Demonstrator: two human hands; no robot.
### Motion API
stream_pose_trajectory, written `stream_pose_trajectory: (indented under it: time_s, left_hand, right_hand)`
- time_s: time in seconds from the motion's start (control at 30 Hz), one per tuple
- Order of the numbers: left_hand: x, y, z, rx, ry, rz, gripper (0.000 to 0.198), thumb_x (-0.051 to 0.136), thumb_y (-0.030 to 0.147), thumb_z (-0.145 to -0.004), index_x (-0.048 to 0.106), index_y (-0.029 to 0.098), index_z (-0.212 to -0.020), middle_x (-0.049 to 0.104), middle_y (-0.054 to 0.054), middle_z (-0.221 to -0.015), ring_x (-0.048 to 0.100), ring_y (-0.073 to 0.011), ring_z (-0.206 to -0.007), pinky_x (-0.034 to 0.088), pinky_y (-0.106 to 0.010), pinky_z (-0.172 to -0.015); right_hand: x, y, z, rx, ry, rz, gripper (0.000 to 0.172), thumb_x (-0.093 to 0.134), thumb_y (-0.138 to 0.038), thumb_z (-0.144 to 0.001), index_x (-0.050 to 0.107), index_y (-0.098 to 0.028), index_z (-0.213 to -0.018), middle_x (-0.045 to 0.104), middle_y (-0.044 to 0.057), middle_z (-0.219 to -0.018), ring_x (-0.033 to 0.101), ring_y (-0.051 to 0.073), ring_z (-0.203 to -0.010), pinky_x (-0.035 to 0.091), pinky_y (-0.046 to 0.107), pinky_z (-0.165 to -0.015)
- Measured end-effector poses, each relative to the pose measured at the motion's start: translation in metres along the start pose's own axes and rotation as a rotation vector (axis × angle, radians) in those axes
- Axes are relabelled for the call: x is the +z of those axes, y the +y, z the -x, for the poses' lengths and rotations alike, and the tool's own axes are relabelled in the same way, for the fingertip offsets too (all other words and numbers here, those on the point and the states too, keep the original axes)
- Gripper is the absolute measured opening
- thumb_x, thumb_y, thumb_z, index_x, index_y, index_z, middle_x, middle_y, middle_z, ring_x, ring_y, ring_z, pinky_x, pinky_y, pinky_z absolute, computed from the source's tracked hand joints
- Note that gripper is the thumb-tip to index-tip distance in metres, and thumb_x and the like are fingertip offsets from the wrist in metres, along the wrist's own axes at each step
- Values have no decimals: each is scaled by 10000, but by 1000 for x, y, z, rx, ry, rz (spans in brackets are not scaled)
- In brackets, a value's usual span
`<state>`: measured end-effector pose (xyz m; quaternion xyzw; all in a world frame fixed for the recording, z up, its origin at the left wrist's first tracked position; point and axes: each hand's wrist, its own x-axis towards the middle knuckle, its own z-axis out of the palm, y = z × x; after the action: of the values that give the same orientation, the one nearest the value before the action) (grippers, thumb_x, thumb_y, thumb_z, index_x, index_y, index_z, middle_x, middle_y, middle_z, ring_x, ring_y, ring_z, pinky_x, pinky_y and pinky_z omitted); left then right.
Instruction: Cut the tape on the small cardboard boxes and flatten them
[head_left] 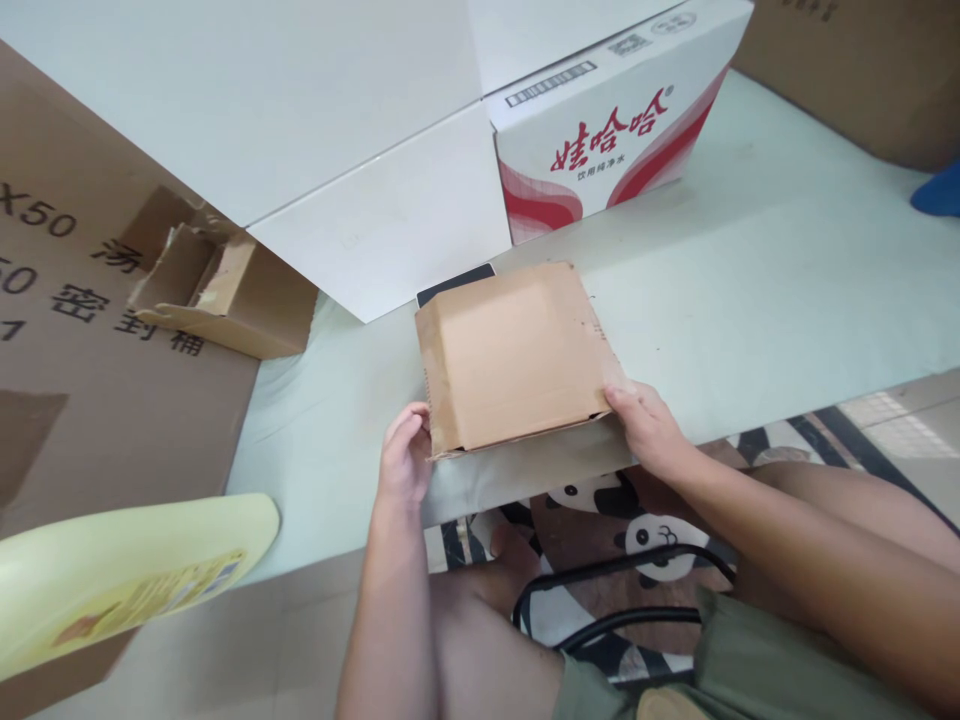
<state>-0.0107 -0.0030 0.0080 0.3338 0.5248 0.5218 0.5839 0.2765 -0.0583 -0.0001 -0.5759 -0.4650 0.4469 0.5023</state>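
Note:
A flat brown cardboard box (517, 350) is between my two hands, over the near part of the covered table. My left hand (406, 452) is at its near left corner, fingers curled against the side and partly hidden. At the near right corner, my right hand (646, 425) grips the edge with the thumb on top; its other fingers are out of sight below. The box's near edge shows a narrow dark gap. Just past its far left edge lies a thin dark flat object (457, 284), partly covered by the box.
Large white boxes (390, 210) and a white-and-red water carton (600, 160) stand behind. To the left are a small open cardboard box (262, 295), a big printed carton (135, 400) and a pale yellow bottle (150, 570). A blue object (939, 192) is at far right.

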Motion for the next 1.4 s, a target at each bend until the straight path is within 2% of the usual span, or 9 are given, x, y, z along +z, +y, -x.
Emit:
stream_pose_trajectory:
  time_s: [0.23,0.5,0.63,0.83,0.97,1.07,1.13,1.2,1.4]
  left_hand:
    - [0,1,-5,131,153,179,144,693,314,-612,597,207,-599,575,-1,-653,556,-135,-649,472,-266,-656]
    - [-22,4,-17,462,626,26,121,516,211,-611,396,199,-600,393,51,-617,417,-92,-587,337,-205,-588]
    - [-31,6,-20,463,658,20,141,488,230,-617,350,203,-614,367,58,-615,383,-92,-549,325,-215,-570]
    - [-23,5,-18,478,664,71,129,508,219,-595,380,200,-597,376,53,-585,392,-94,-543,314,-213,-545]
    - [-15,6,-12,484,566,138,167,541,335,-641,431,212,-618,396,45,-572,431,-114,-544,367,-232,-558]
    - [-4,-2,-1,502,214,106,343,603,557,-690,575,234,-802,600,-26,-784,611,-203,-803,484,-313,-707]
    - [3,-11,4,474,-49,-83,483,772,565,-604,631,241,-933,657,-78,-1050,618,-258,-1040,492,-343,-838]
    - [8,-19,6,420,-192,-211,613,870,513,-542,638,241,-1040,641,-109,-1172,602,-287,-1128,479,-360,-904]
    - [4,-20,-2,203,-181,-153,875,921,511,-493,561,267,-1253,645,-125,-1237,681,-246,-963,508,-302,-776]
  right_hand:
    - [-1,2,0,5,-18,16,413,489,-568,-858,659,-220,-713,740,46,-823,678,312,-938,507,411,-934]
    - [-1,1,1,4,-15,36,428,498,-569,-861,703,-203,-776,754,61,-842,687,322,-953,535,419,-907]
    - [0,0,0,2,-15,49,416,495,-555,-862,705,-200,-806,753,66,-861,695,313,-958,537,417,-925]
    - [0,0,0,-14,-5,65,413,483,-546,-867,697,-198,-801,755,67,-853,699,317,-928,537,429,-923]
    - [-1,1,0,-21,-27,87,443,478,-574,-873,678,-198,-752,752,68,-842,695,326,-937,535,434,-914]
    - [-1,3,0,-6,-40,80,474,477,-614,-878,681,-198,-777,750,73,-860,692,328,-970,532,440,-923]
    - [-1,6,-1,7,-43,83,504,481,-655,-873,682,-198,-806,747,82,-870,692,331,-974,539,446,-906]
    - [0,11,-1,-12,-45,63,529,495,-692,-860,685,-201,-907,747,95,-939,686,329,-1011,542,448,-909]
    - [4,19,-1,-178,-154,72,569,618,-544,-864,511,-239,-1332,628,127,-1309,573,293,-1255,475,453,-1059]
